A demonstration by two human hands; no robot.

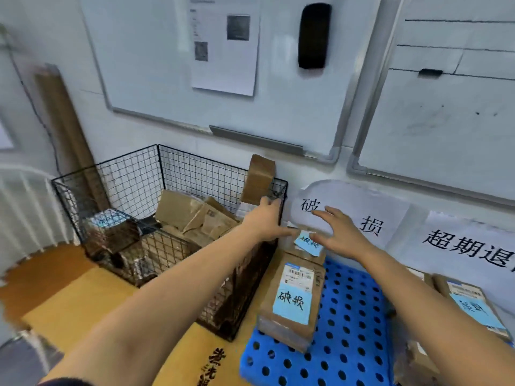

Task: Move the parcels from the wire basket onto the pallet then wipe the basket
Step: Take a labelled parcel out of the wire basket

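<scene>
**Parcel transfer, reach stage.** The left hand (266, 218) is extended to the far right corner of the basket (125, 174). Its fingertips are at the foot of the upright parcel (259, 178) that leans on the wall there. Whether a grasp has been closed on it cannot be told. The right hand (341, 232) is held spread and empty just above the small parcel (306, 242) at the back of the pallet (351, 316), behind 1 stack (292, 299) already laid there. Several crumpled parcels (195, 215) lie in the basket, so wiping is judged far off. The upright parcel is best taken low by the left hand and steadied from the side by the right. It should be lifted clear of the wire rim before being swung across, then set flat on bare pallet, so that nothing is snagged or toppled.
</scene>
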